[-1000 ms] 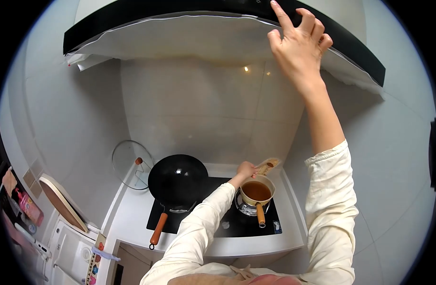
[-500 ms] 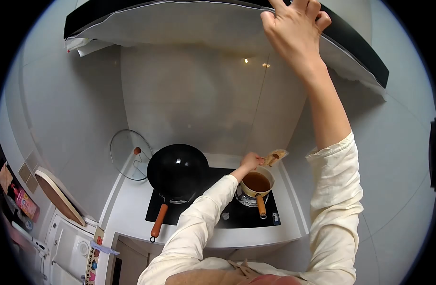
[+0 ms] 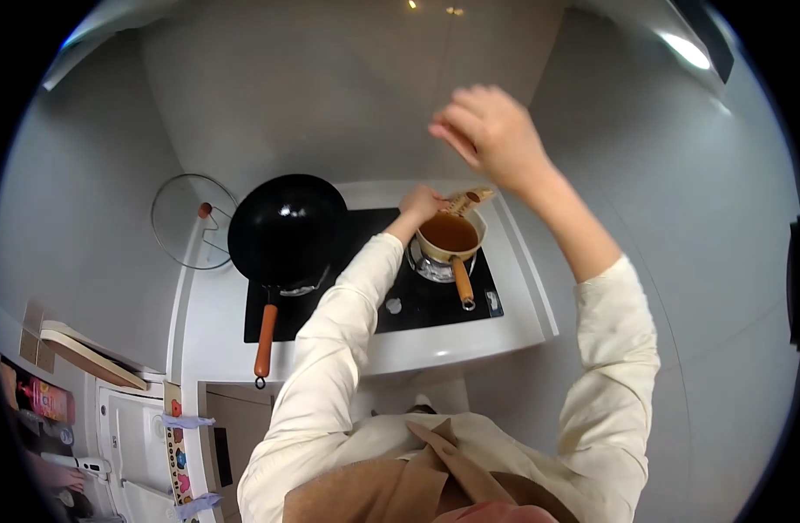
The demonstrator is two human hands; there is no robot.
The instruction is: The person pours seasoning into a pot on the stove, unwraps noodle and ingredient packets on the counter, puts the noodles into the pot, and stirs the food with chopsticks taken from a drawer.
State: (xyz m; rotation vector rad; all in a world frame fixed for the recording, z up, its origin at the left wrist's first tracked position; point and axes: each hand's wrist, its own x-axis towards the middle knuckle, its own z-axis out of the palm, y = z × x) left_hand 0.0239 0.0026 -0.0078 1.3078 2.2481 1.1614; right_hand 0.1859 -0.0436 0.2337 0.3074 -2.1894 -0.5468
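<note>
My left hand [image 3: 423, 204] is closed on the end of a printed packet [image 3: 466, 201], just behind a small cream saucepan [image 3: 480, 228]. Brown liquid [image 3: 450, 233] fills much of that pan, which sits on the right burner with its wooden handle [image 3: 463, 281] toward me. My right hand [image 3: 494, 135] is in the air above and behind the saucepan, its fingers curled and slightly blurred; whether they press together is unclear, and no object shows in them.
A black wok [image 3: 287, 228] with a wooden handle is on the left of the black cooktop [image 3: 400, 301]. A glass lid [image 3: 178, 222] leans against the left wall. Lower left are a round-edged board [image 3: 91, 356] and a white sink [image 3: 138, 436].
The view has tilted down. My right hand has come down from the range hood's front panel, and its pointing finger has curled in. My left hand still holds the packet by the saucepan.
</note>
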